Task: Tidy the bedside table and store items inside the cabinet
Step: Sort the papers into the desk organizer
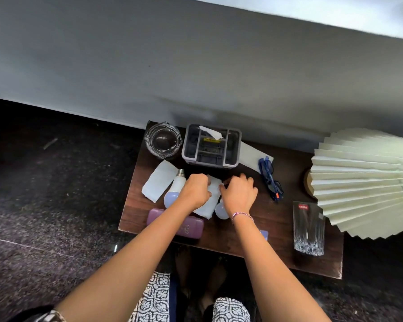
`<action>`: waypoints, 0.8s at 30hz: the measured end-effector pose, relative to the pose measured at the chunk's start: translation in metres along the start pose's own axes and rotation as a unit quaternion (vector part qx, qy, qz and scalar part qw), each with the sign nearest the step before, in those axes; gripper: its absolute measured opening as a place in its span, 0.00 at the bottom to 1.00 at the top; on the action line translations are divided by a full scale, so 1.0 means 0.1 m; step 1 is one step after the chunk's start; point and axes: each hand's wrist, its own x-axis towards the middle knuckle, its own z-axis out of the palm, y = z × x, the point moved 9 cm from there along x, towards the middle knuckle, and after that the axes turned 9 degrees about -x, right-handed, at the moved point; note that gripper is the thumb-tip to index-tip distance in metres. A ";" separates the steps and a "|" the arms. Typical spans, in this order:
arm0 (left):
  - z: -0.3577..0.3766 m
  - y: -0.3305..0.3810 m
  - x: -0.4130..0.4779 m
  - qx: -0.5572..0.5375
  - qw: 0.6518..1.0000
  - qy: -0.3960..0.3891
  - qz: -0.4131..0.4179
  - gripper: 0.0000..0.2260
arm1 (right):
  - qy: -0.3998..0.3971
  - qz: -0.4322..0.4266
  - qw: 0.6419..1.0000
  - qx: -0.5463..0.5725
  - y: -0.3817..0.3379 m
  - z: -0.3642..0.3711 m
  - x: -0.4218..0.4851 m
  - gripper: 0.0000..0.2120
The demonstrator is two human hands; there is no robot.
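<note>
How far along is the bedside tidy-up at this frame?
Early. Done: nothing looks stored; no cabinet is in view. In hand: left hand and right hand both work a white tissue at the table's middle. Left: folded tissue, bulb, purple case, blue glasses, boxed glass, glass bowl and grey organizer all remain on the table.
</note>
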 end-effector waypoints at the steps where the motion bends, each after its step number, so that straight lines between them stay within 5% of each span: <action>1: -0.01 0.00 0.00 -0.003 1.000 0.003 0.000 0.19 | -0.004 -0.003 1.000 0.012 -0.01 0.00 0.01 0.13; 15: -0.42 -0.06 -0.26 -0.120 0.984 0.128 0.005 0.21 | 0.078 -0.069 0.980 0.170 0.01 -0.45 -0.41 0.05; 19: -0.57 0.00 -0.34 -0.110 0.983 0.143 0.025 0.04 | 0.094 -0.097 0.971 0.198 -0.01 -0.58 -0.46 0.05; 24: -0.75 0.15 -0.42 -0.138 0.975 0.160 0.070 0.02 | 0.093 -0.109 0.943 0.301 0.02 -0.75 -0.40 0.12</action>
